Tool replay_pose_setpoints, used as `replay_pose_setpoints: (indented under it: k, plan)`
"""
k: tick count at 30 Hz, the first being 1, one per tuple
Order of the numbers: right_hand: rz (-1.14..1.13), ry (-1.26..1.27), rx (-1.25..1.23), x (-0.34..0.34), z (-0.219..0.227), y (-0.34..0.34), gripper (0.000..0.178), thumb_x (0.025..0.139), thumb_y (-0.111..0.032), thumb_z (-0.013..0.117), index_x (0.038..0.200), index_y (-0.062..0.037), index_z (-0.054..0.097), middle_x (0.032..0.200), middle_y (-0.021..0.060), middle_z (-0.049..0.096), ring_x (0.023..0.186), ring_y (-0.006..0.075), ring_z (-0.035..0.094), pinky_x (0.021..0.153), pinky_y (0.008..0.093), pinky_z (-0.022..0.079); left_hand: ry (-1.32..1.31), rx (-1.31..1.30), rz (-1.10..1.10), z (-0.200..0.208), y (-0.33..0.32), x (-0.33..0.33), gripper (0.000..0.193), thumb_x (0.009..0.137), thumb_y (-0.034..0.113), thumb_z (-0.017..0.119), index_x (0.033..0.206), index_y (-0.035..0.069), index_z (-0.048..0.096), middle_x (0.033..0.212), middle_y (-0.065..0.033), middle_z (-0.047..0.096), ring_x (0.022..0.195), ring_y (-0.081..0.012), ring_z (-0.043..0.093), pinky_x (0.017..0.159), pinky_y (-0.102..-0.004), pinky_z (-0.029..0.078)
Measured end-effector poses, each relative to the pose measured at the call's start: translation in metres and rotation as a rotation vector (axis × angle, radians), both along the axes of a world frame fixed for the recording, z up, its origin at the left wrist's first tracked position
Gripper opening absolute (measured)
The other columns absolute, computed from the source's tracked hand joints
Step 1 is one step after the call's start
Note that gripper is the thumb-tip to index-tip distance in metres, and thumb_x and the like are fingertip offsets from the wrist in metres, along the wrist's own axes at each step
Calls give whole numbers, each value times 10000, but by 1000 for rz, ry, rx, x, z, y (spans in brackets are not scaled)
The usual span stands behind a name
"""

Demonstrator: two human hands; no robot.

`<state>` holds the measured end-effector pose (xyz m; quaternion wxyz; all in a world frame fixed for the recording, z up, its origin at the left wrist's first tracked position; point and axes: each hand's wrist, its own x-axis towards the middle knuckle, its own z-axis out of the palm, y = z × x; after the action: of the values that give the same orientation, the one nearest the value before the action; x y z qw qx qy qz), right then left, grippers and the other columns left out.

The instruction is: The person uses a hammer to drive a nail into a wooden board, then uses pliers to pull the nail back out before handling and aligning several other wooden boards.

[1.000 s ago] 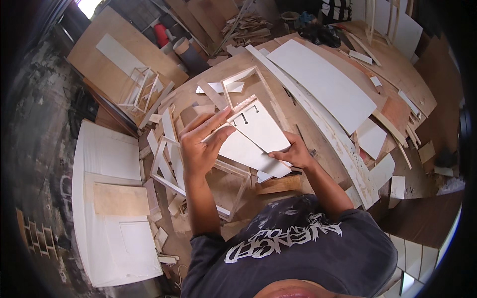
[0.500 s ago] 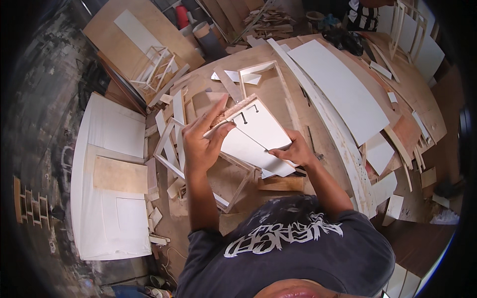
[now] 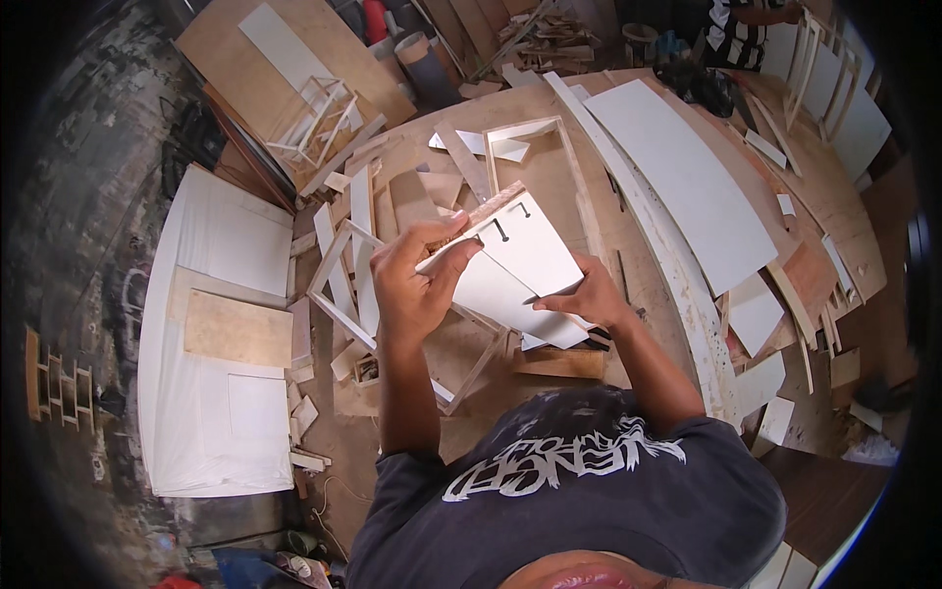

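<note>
Both my hands hold up a white-faced wooden panel [image 3: 549, 236] with a raw brown edge, tilted above the workbench. Two dark, nail-like pieces [image 3: 501, 231] show on its face near the upper edge, and a thin dark line crosses the face. My left hand [image 3: 417, 280] is closed at the upper left edge, thumb on the face and bent fingers over the edge. A small dark bit shows by that thumb tip; I cannot make out what it is. My right hand [image 3: 594, 294] grips the lower right side, thumb on the face and fingers behind.
On the workbench [image 3: 613, 231] lie open wooden frames [image 3: 574, 187], scraps and a long pale plank [image 3: 653, 231]. A large white sheet [image 3: 682, 182] is on the right. A white-covered board [image 3: 221, 393] stands left. At top right a person's hand [image 3: 785, 14] touches a slatted wooden frame [image 3: 807, 69].
My left thumb and fingers have come closer together at the panel's edge. The whole view has shifted slightly, and the other person's hand has come into sight at top right.
</note>
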<state>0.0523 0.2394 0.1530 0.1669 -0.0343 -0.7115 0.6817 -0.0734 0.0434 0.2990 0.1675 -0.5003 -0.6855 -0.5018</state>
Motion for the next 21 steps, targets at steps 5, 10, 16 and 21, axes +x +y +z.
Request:
replay_pose_setpoints:
  k: [5,10,16,21]
  plan:
    - [16,-53,10,-6,3,-3,502,702,-104,915,1152,11,723,1021,61,743,930,130,644,873,316,518,-57,-42,28,1,-10,5,259,859,70,805,1072,-36,703,991,-146,759,904,-175,739,850,-298,571]
    - [61,-56,40,-6,8,-5,506,707,-112,916,1157,15,723,1002,68,749,924,131,648,872,313,519,-33,30,42,-2,-24,8,243,874,64,788,1064,-60,700,985,-151,741,877,-170,710,825,-280,557]
    - [153,-138,215,-7,57,-1,514,690,-129,919,1148,4,725,993,100,764,902,169,691,859,323,532,-183,325,126,-46,-53,0,220,891,15,763,1075,-68,677,996,-151,735,867,-150,704,800,-258,561]
    - [143,-58,610,-18,30,7,529,643,-211,910,1090,6,729,920,226,737,799,328,723,775,365,551,-486,463,277,-157,-88,9,207,950,19,705,1137,-52,650,1087,-125,705,970,-144,669,892,-270,535]
